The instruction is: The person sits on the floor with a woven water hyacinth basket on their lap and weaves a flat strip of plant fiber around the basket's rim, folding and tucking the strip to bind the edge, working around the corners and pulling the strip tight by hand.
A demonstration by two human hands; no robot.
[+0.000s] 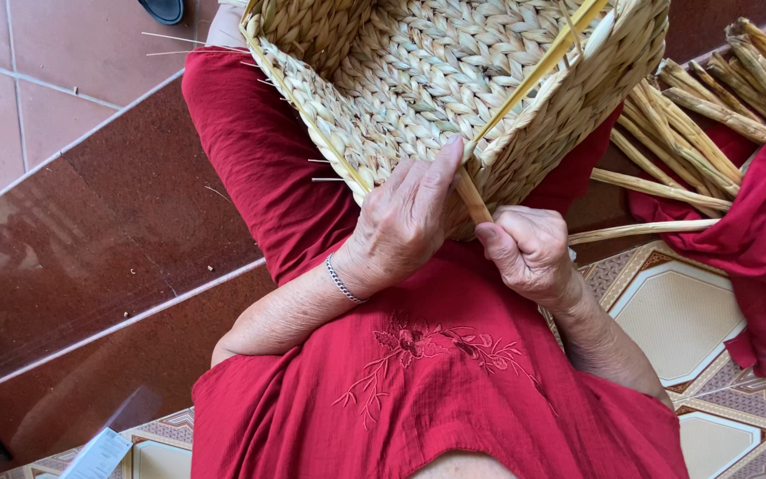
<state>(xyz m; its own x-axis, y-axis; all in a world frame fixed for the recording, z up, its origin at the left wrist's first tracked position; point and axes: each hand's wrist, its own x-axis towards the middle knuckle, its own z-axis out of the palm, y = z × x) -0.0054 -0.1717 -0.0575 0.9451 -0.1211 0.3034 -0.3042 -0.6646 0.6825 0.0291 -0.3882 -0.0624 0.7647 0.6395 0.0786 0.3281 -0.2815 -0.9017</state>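
A woven straw basket [418, 80] rests on my lap, its opening turned toward me. My left hand [405, 217] lies on the basket's near rim, fingers pressed against the braid, a thin bracelet on the wrist. My right hand [529, 253] is closed around a thick straw strand [472, 197] that pokes out at the rim between both hands. A flat yellow strip [534, 75] runs from the rim up across the basket's inside. Thin stiff stakes stick out of the basket's left side.
A bundle of loose dried straw stalks [693, 115] lies at the right, partly on a red cloth [764, 239]. Dark polished steps [90, 239] are at the left, patterned floor tiles [676, 319] at the lower right. A dark shoe [163, 9] shows at the top.
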